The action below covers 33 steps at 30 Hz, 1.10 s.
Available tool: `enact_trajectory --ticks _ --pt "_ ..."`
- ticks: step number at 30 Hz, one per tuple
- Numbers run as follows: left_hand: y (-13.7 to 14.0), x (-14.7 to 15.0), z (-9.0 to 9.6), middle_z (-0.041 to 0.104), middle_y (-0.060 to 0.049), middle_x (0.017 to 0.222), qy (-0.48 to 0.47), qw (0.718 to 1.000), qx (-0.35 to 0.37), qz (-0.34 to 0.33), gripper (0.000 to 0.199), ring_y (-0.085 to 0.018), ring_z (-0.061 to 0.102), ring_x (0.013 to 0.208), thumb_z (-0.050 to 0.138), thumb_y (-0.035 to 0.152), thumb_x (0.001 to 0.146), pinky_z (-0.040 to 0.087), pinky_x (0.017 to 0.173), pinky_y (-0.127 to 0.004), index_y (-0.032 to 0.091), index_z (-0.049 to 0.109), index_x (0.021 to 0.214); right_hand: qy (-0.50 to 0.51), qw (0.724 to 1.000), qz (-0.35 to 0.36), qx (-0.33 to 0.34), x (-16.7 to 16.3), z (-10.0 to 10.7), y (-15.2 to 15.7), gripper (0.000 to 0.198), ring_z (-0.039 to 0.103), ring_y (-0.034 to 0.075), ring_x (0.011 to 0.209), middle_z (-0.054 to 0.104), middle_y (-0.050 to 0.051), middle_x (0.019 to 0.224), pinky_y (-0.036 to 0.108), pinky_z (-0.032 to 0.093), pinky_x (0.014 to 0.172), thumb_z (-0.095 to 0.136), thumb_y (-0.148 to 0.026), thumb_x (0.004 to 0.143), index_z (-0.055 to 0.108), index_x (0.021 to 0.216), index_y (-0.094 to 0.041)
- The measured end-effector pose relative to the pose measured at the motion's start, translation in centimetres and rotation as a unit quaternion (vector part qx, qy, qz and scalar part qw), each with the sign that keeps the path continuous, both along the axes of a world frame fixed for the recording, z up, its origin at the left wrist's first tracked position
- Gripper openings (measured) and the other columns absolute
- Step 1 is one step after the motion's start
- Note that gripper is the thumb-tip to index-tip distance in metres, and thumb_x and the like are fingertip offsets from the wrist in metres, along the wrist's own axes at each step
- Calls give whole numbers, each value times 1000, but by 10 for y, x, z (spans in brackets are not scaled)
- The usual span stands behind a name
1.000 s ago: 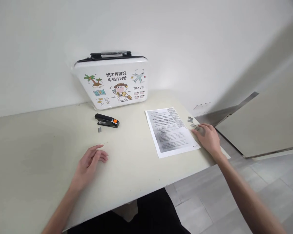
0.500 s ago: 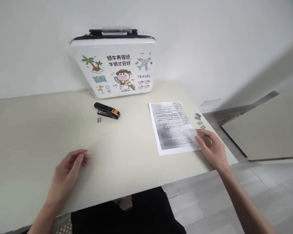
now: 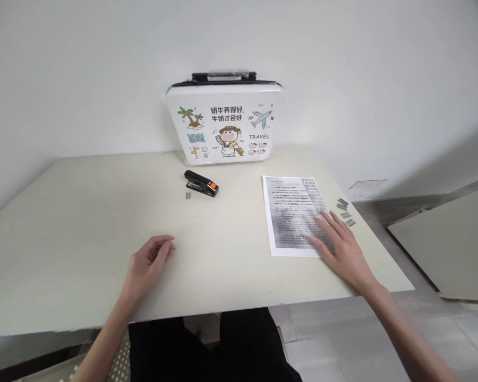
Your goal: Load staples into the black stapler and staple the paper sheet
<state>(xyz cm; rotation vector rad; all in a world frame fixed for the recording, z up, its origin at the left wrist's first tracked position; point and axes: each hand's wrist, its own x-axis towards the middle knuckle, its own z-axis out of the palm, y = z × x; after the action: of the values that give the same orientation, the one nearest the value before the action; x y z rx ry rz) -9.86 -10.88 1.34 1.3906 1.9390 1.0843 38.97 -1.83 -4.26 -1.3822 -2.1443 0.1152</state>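
Right hand [image 3: 344, 255] is now spreading open over the printed sheet [image 3: 289, 212], not just its edge. Left hand [image 3: 146, 266] is curling loosely; can't tell if it's gripping anything. Sheet's lying right of the stapler [image 3: 201, 183]; white case [image 3: 226, 124] behind is reading "TRAVEL", "奶牛养得好, 牛奶才会好".

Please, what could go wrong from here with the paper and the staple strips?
The staple strips on the right lie near the edge of the table, so a sideways brush of the right hand might knock some off. That hand is spread over the lower right part of the paper; dragging it could perhaps shift or crease the sheet.
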Motion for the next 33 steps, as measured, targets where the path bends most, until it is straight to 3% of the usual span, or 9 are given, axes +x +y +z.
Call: enact_trajectory --ticks 8,14,22,25,29,33 --pt "-6 -7 4 73 -6 87 -4 1000 10 -29 38 -21 70 81 60 54 94 57 79 -34 20 70 106 -72 996 -3 -51 -3 -11 -2 58 28 32 161 34 3 172 62 29 129 42 -55 108 42 163 -34" --pt "-6 -7 3 74 -5 89 -5 1000 18 -22 39 -22 71 82 59 56 93 59 81 -35 21 70 107 -136 988 48 -52 -25 -2 -42 62 19 30 163 22 1 176 60 23 132 41 -50 110 26 169 -35" --pt "-9 -11 -7 76 -5 97 51 998 28 -39 35 -24 73 86 55 55 99 58 74 -34 24 70 109 -123 977 162 -66 -98 19 -99 72 19 33 163 21 2 176 66 21 131 50 -48 108 16 170 -37" --pt "-10 -12 -8 74 -7 116 146 983 86 -76 30 -27 70 106 56 50 102 57 92 -42 25 70 112 -79 973 200 -84 -136 30 -106 69 22 35 162 24 3 176 69 23 130 52 -47 108 23 169 -37" --pt "-9 -11 -13 69 -10 131 272 941 161 -125 28 -31 60 129 61 43 102 44 114 -53 25 65 122 39 964 230 -126 -177 41 -96 59 41 30 155 44 4 168 58 40 125 54 -47 107 41 162 -35" --pt "-9 -9 -20 64 -10 145 333 920 143 -147 37 -33 53 141 62 45 102 42 117 -56 25 60 133 144 961 208 -111 -204 43 -42 43 55 27 142 62 6 151 50 46 120 55 -40 106 58 147 -29"
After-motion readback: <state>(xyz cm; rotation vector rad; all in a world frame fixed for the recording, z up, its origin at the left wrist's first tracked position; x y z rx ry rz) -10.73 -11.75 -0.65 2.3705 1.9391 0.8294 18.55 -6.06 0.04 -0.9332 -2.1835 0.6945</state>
